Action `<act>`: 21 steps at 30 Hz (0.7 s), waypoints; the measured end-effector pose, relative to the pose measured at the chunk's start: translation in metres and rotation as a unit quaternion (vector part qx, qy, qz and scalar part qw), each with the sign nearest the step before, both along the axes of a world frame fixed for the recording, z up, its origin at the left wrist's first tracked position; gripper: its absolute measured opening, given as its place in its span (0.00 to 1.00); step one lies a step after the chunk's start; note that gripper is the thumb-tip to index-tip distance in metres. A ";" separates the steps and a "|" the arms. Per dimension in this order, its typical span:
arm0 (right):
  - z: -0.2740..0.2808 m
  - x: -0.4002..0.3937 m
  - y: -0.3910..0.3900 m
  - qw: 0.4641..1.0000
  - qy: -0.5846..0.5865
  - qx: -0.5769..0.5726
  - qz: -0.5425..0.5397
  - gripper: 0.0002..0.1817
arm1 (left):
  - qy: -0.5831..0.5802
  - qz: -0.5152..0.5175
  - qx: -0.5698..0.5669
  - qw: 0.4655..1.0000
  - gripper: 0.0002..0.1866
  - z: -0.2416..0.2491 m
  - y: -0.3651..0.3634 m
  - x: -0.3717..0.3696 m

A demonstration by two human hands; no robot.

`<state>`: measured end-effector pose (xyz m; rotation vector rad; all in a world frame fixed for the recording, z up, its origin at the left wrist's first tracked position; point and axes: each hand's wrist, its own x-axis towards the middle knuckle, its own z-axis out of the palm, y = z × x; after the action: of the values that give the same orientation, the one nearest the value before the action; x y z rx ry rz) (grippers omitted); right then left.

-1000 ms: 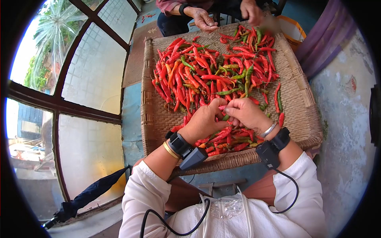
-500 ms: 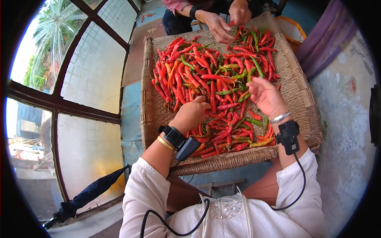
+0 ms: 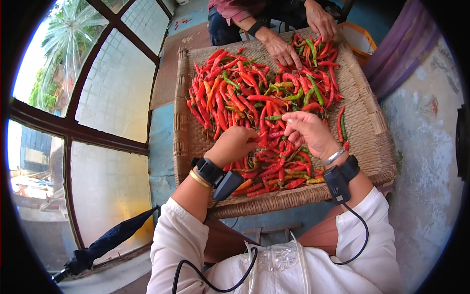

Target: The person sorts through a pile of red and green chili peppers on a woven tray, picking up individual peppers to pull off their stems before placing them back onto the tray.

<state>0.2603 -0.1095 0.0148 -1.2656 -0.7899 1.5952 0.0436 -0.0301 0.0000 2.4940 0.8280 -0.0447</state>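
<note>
I see a slender green chilli (image 3: 273,117) amid heaped glossy red chillies (image 3: 220,98) — one end pinched in the wearer's right hand (image 3: 309,131). The left hand (image 3: 234,144) curls nearby — gripping what, I can't tell. A square tan woven tray (image 3: 363,105) bears the heap, a co-worker's hand (image 3: 283,50) touching its far side.

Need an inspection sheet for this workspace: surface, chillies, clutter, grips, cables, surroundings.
Surface: woven tray, raised rim
Job's things: heaped chillies, mostly red, some green
Clutter: orange-edged container beyond far right corner; furled umbrella by the window
Left grip: curled at red ones; hold unclear
Right grip: fingertips near a green chilli; hold unclear
Cables: black cable from right wrist device; another across the white top
Surroundings: purple curtain and wall at right; co-worker's hands at the far chillies
</note>
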 end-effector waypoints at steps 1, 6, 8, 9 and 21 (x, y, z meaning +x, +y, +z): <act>0.000 -0.002 0.000 1.000 0.000 0.001 -0.002 0.13 | -0.061 0.044 -0.119 0.990 0.13 0.013 -0.003 0.002; 0.001 -0.015 -0.003 0.987 -0.089 0.088 0.103 0.17 | -0.281 0.139 -0.454 0.834 0.08 0.033 -0.016 0.008; -0.003 -0.016 -0.005 0.968 -0.108 0.160 0.158 0.19 | -0.343 0.135 -0.529 0.764 0.05 0.032 -0.020 0.010; 0.001 -0.016 -0.005 0.968 -0.110 0.162 0.158 0.19 | -0.344 0.133 -0.528 0.765 0.05 0.032 -0.021 0.011; 0.001 -0.008 -0.004 0.989 -0.042 0.030 0.136 0.10 | -0.447 0.230 -0.542 0.673 0.03 0.020 -0.009 0.003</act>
<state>0.2521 -0.1135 0.0162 -1.2285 -1.0934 1.7264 0.0467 -0.0394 0.0199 0.8930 0.6279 0.6261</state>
